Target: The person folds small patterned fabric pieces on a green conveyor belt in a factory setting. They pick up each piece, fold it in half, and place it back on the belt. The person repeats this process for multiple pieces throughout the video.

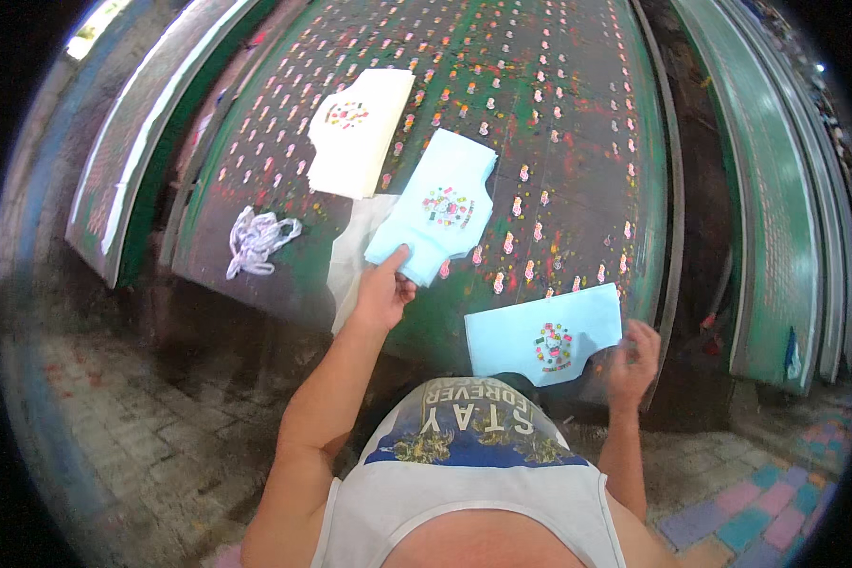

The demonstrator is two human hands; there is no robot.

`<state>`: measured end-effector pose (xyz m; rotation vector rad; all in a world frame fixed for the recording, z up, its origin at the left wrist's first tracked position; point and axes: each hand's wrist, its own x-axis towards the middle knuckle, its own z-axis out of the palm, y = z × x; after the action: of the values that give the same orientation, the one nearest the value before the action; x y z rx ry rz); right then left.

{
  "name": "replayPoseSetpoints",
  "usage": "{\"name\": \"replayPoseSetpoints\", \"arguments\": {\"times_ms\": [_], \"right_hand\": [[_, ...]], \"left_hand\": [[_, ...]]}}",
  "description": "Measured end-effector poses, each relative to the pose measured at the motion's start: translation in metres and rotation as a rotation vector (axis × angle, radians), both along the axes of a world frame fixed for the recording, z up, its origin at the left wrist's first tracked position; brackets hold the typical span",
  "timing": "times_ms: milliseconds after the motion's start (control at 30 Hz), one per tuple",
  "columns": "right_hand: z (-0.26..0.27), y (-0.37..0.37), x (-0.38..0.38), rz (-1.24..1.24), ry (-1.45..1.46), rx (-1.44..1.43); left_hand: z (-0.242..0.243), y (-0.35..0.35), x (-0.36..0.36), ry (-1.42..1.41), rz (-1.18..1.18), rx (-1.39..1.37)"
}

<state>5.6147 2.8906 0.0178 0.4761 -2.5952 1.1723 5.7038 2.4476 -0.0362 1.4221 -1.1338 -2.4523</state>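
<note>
My left hand (387,287) grips the near end of a stack of light blue cut fabric pieces (433,177), thumb on top; the top piece bears a printed cartoon motif. Beside the right end of another printed light blue piece (504,334), at the table's near edge, is my right hand (633,355). Its fingers are bent and near the cloth's edge; whether they touch it cannot be told. A stack of cream fabric pieces (362,135) with a similar print lies beyond the left hand. A pale piece (341,263) lies partly under the blue stack.
The long printing table (298,284) is stained with paint and dotted with rows of small printed figures. A crumpled white and purple cloth or bag (255,241) lies at its near left. Other long tables stand at the left (131,184) and right (767,248), across narrow gaps.
</note>
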Motion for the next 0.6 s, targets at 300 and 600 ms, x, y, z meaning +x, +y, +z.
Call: {"name": "replayPoseSetpoints", "arguments": {"times_ms": [300,600], "right_hand": [[-0.010,-0.168,0.058,0.275,-0.959,-0.638],[-0.046,-0.271,0.007,0.544,-1.275,-1.960]], "left_hand": [[0.061,0.001,-0.053,0.423,-0.191,-0.651],[0.175,0.019,-0.033,0.590,-0.403,-0.691]]}}
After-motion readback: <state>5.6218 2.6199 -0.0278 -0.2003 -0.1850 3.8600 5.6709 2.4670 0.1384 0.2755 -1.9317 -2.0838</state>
